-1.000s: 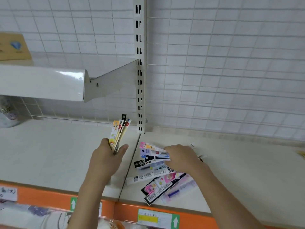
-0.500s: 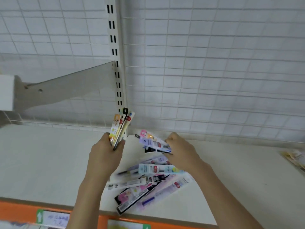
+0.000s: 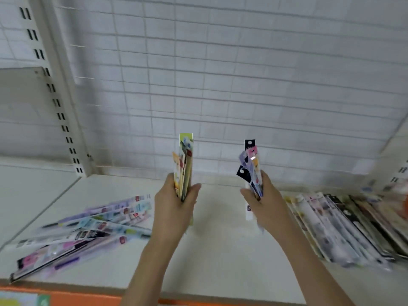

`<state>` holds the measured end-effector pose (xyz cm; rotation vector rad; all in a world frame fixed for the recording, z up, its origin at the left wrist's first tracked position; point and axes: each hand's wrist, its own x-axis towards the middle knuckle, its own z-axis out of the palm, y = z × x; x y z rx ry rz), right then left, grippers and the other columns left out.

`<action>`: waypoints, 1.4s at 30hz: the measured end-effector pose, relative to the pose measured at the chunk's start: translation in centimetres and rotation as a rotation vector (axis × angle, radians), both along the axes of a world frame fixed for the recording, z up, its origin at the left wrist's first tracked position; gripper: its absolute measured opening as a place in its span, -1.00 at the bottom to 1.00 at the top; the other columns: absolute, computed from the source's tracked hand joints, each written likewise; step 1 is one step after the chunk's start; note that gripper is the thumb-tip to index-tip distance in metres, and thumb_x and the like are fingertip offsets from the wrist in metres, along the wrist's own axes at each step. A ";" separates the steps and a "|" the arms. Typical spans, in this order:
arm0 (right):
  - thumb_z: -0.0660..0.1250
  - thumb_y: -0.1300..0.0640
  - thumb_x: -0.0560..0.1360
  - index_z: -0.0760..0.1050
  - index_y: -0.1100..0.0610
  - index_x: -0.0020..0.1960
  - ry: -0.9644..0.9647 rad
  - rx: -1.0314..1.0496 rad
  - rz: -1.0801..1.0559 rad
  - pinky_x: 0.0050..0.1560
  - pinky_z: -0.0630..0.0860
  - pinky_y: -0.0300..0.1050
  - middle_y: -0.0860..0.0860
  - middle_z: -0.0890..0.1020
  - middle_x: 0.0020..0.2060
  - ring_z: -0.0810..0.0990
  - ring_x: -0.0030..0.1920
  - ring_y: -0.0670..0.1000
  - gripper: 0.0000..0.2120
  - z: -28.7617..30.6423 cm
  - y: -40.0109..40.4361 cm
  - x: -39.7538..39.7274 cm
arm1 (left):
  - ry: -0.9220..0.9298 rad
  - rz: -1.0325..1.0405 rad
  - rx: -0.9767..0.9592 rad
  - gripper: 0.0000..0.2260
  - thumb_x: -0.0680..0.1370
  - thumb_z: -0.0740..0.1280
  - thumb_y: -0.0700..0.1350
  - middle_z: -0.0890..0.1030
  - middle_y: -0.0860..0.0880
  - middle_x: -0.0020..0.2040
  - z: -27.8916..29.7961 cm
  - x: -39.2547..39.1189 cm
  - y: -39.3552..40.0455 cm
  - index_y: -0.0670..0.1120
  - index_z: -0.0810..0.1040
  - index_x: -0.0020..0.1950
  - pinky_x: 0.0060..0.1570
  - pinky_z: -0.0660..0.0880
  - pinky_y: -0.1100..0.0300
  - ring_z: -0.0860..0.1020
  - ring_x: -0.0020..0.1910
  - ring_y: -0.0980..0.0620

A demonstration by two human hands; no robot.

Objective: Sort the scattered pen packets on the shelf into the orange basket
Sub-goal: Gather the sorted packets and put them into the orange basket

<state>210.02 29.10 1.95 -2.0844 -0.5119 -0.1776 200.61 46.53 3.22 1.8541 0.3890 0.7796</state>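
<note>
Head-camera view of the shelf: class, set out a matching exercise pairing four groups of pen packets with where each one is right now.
Things
1. bundle with the yellow-green top
2. bundle with the black and pink tops
3. scattered packets
4. neat row of packets

Places
A. lying on the shelf at the far right
B. upright in the left hand
C. lying fanned on the shelf at the left
D. upright in the right hand

Pairs: 1-B, 2-D, 3-C, 4-A
</note>
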 end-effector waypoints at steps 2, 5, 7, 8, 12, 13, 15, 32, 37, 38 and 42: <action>0.32 0.22 0.52 0.38 0.04 0.03 -0.012 0.038 -0.015 -0.40 0.38 -0.44 -0.06 0.46 -0.40 0.52 -0.42 -0.17 -0.83 -0.1 -2.3 0.4 | -0.004 -0.020 0.008 -0.79 0.47 0.41 -0.06 0.56 -0.08 -0.32 -0.9 0.5 -3.1 0.00 0.36 -0.18 -0.31 0.52 -0.02 0.58 -0.33 -0.10; 0.34 0.28 0.48 0.41 0.24 0.03 0.005 0.159 -0.027 -0.28 0.43 -0.15 0.24 0.51 -0.32 0.52 -0.34 0.13 -0.84 -0.1 -4.6 0.9 | -0.020 -0.022 -0.022 -0.77 0.45 0.42 -0.07 0.51 -0.01 -0.35 -1.6 0.7 -6.4 0.01 0.36 -0.17 -0.39 0.41 0.20 0.46 -0.42 0.06; 0.34 0.31 0.47 0.40 0.19 -0.03 0.010 0.285 -0.026 -0.29 0.41 -0.15 0.28 0.47 -0.30 0.43 -0.36 0.17 -0.85 0.0 -5.5 1.0 | -0.056 0.014 -0.065 -0.77 0.44 0.44 -0.10 0.50 -0.04 -0.37 -1.9 0.6 -7.8 -0.03 0.38 -0.17 -0.44 0.38 0.24 0.42 -0.45 0.09; 0.34 0.31 0.47 0.39 0.10 -0.07 0.022 0.330 -0.027 -0.31 0.42 -0.20 0.28 0.47 -0.29 0.43 -0.36 0.16 -0.82 0.0 -5.8 1.1 | -0.065 0.047 -0.087 -0.78 0.44 0.44 -0.11 0.51 -0.08 -0.37 -2.1 0.5 -8.2 -0.05 0.38 -0.17 -0.46 0.39 0.22 0.43 -0.45 0.06; 0.36 0.30 0.46 0.38 0.09 -0.11 0.085 0.385 -0.049 -0.31 0.42 -0.16 0.11 0.44 -0.37 0.42 -0.37 0.02 -0.81 -1.6 -6.3 1.4 | -0.021 0.143 -0.113 -0.77 0.45 0.43 -0.15 0.54 -0.12 -0.33 -3.3 0.4 -9.1 -0.07 0.36 -0.16 -0.47 0.42 0.13 0.49 -0.41 -0.09; 0.35 0.32 0.45 0.36 0.14 -0.13 0.098 0.394 -0.065 -0.34 0.41 -0.16 0.07 0.41 -0.41 0.40 -0.42 -0.01 -0.81 -2.1 -6.3 1.4 | -0.003 0.152 -0.094 -0.76 0.45 0.43 -0.16 0.53 -0.07 -0.32 -3.5 0.3 -9.2 -0.08 0.35 -0.15 -0.46 0.42 0.16 0.49 -0.41 -0.07; 0.32 0.38 0.44 0.33 0.18 -0.13 0.126 0.421 -0.080 -0.47 0.39 -0.27 0.03 0.37 -0.45 0.37 -0.55 -0.10 -0.80 -2.7 -6.4 1.4 | 0.016 0.171 -0.065 -0.76 0.46 0.42 -0.18 0.51 0.02 -0.31 -3.9 0.2 -9.2 -0.08 0.35 -0.08 -0.46 0.39 0.27 0.49 -0.40 0.03; 0.40 0.19 0.35 0.24 0.07 -0.40 0.077 0.082 -0.307 -0.46 0.32 -0.22 -0.04 0.38 -0.53 0.39 -0.51 -0.04 -0.67 -3.8 -6.9 1.4 | 0.195 0.174 0.117 -0.75 0.53 0.26 -0.04 0.51 -0.16 -0.31 -6.7 1.7 -7.6 -0.09 0.33 -0.30 -0.36 0.37 0.07 0.49 -0.33 -0.16; 0.38 0.15 0.38 0.22 0.01 -0.40 0.014 -0.022 -0.337 -0.36 0.32 -0.14 0.06 0.42 -0.29 0.45 -0.35 0.08 -0.65 -2.9 -7.9 1.1 | 0.279 0.211 0.235 -0.73 0.54 0.21 0.02 0.50 -0.15 -0.23 -6.6 1.9 -7.8 -0.19 0.45 -0.16 -0.32 0.36 0.11 0.50 -0.24 -0.19; 0.37 0.17 0.38 0.21 0.03 -0.42 0.013 -0.015 -0.332 -0.40 0.28 -0.16 0.05 0.40 -0.33 0.42 -0.38 0.07 -0.64 -2.4 -8.3 1.2 | 0.297 0.209 0.232 -0.73 0.55 0.21 0.02 0.50 -0.13 -0.22 -6.4 1.8 -7.9 -0.18 0.45 -0.15 -0.30 0.39 0.09 0.50 -0.24 -0.18; 0.35 0.18 0.38 0.16 0.10 -0.45 0.049 -0.011 -0.291 -0.45 0.21 -0.15 0.00 0.31 -0.51 0.29 -0.48 0.02 -0.61 0.6 -11.7 2.3 | 0.298 0.232 0.164 -0.74 0.54 0.25 -0.01 0.56 -0.21 -0.24 -5.5 1.9 -8.6 -0.15 0.45 -0.26 -0.24 0.52 0.02 0.56 -0.32 -0.17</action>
